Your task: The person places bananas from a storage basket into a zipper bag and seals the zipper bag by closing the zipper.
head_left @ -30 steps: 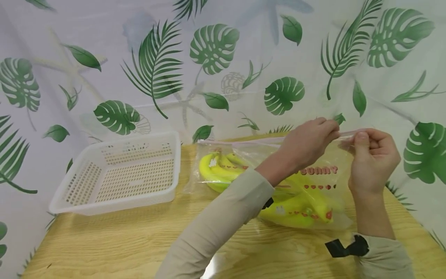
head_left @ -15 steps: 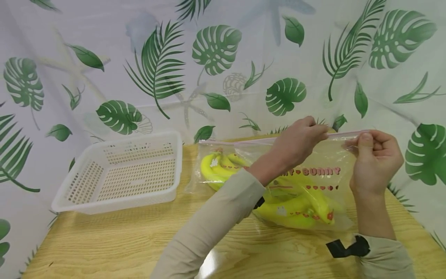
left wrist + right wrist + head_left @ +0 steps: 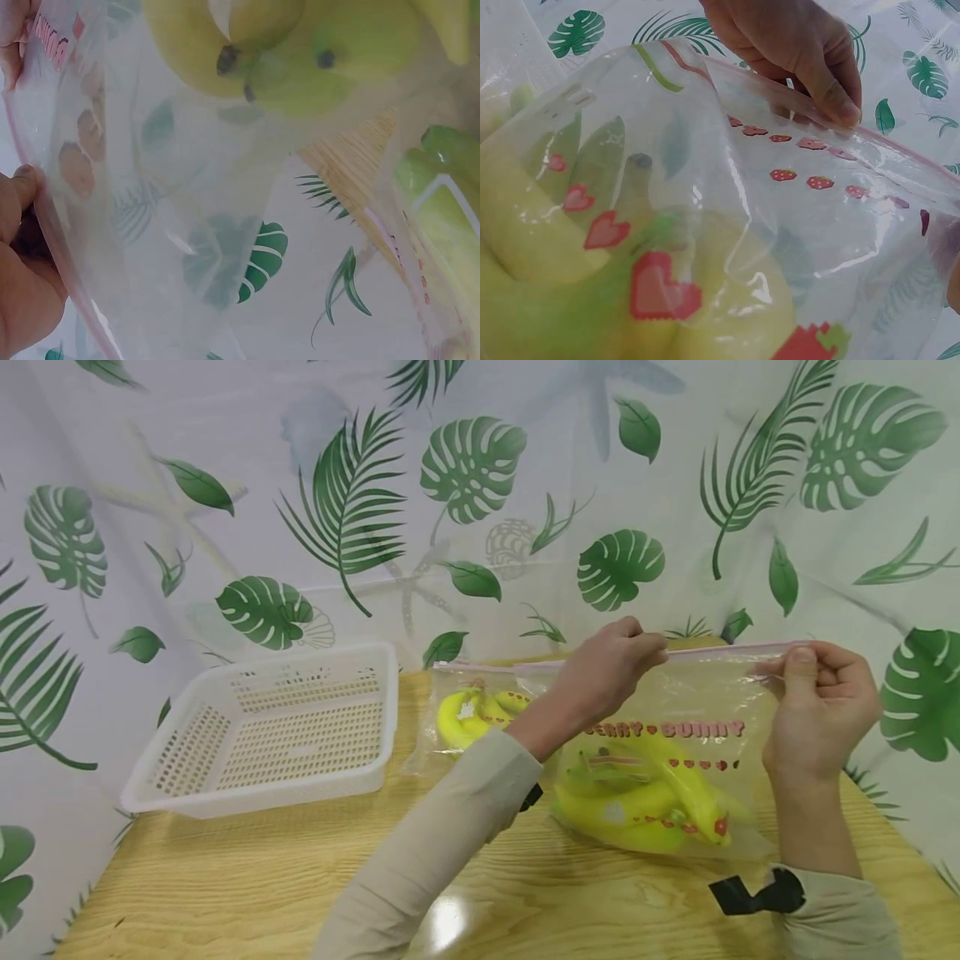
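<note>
A clear zip bag (image 3: 742, 693) with a pink zip edge and "Berry Bunny" print stands upright, yellow and greenish bananas (image 3: 637, 810) lying in its lower part. My left hand (image 3: 611, 664) pinches the zip edge partway along the bag's top. At the bag's right end, my right hand (image 3: 821, 710) grips the top corner between thumb and fingers. The left wrist view has the left hand (image 3: 26, 262) on the pink edge; in the right wrist view its thumb presses the zip. A second zip bag of bananas (image 3: 465, 714) sits to the left, partly behind my left arm.
A white perforated plastic basket (image 3: 300, 789) sits at the left of the wooden table (image 3: 262, 885). Behind stands a white sheet (image 3: 525, 460) printed with green leaves. Black straps (image 3: 757, 893) are at the sleeve cuffs.
My left hand has slid leftward along the zip edge, away from the right hand, uncovering more of the print. The right hand keeps its hold on the corner.
</note>
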`<state>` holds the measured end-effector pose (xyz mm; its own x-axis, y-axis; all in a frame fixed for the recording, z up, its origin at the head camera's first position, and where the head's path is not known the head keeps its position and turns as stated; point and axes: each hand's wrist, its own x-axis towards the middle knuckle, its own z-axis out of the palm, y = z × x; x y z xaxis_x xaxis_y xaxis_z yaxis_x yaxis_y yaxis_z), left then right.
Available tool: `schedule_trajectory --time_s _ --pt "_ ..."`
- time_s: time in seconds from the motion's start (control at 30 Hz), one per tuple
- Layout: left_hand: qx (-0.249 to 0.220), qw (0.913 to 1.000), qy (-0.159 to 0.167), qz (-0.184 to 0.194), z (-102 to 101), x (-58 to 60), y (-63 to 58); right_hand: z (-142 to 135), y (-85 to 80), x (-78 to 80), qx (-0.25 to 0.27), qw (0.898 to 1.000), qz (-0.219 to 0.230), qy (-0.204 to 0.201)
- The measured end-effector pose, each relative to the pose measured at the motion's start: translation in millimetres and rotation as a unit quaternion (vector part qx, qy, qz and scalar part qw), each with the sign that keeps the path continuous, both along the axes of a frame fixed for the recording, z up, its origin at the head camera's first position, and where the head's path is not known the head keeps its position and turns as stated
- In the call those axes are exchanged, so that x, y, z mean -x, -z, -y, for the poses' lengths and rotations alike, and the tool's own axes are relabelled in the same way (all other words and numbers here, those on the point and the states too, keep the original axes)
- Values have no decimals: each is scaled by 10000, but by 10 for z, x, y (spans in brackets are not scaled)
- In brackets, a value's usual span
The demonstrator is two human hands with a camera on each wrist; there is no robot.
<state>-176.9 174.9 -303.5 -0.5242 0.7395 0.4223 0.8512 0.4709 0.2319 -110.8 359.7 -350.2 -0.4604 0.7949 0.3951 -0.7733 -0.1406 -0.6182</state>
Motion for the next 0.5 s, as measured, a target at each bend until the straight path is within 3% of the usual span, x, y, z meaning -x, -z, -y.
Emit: schedule_trajectory --time_s 0.5 --pt "-195 9996 -110 194 395 122 86 -23 2 3 177 9998 80 -102"
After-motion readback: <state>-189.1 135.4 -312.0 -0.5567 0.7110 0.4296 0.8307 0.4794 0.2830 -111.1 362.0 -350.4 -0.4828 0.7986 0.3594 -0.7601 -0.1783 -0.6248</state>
